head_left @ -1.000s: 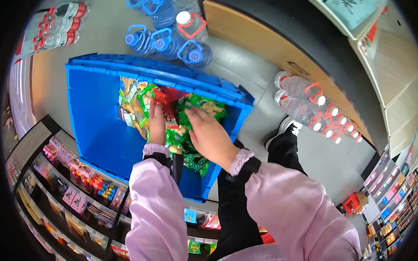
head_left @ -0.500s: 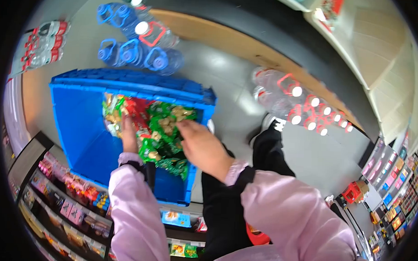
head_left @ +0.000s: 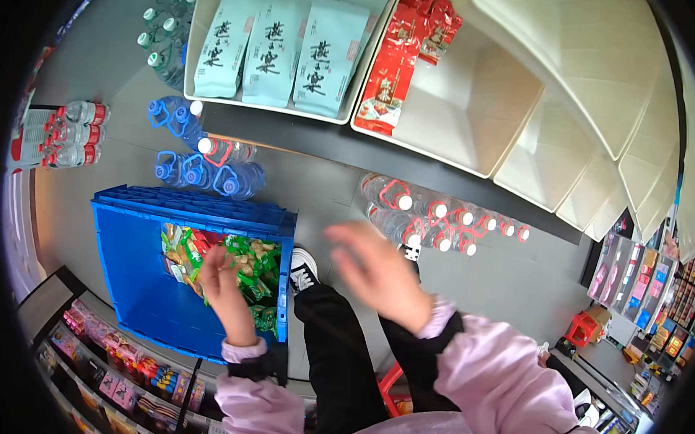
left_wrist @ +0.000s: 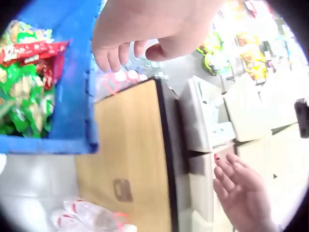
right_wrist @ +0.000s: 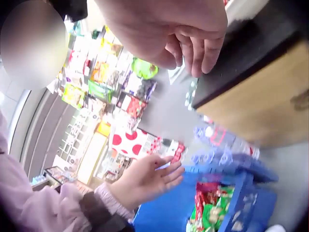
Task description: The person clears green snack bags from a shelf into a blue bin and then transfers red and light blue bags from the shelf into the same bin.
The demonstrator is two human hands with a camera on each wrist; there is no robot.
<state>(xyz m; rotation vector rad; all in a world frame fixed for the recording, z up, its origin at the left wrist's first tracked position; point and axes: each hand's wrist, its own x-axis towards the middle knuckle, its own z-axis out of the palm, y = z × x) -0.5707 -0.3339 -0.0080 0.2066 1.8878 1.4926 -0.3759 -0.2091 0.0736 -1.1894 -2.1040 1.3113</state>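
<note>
A blue plastic crate stands on the floor at the left of the head view. Green snack packets fill its right part, with a red packet among them in the left wrist view. My left hand is raised over the crate, fingers loosely bent and holding nothing. To the right, past the crate's edge, my right hand hangs in the air above the floor, slightly blurred and empty. In the right wrist view the left palm shows nothing in it.
Bins with pale blue bags and red packets line the counter ahead. Water bottles with red handles and blue-capped jugs stand on the floor below. A shelf of goods runs along the lower left.
Both hands have come up from the packets in the crate, the right one moving off to the right. The head view has shifted, bringing the counter bins into sight.
</note>
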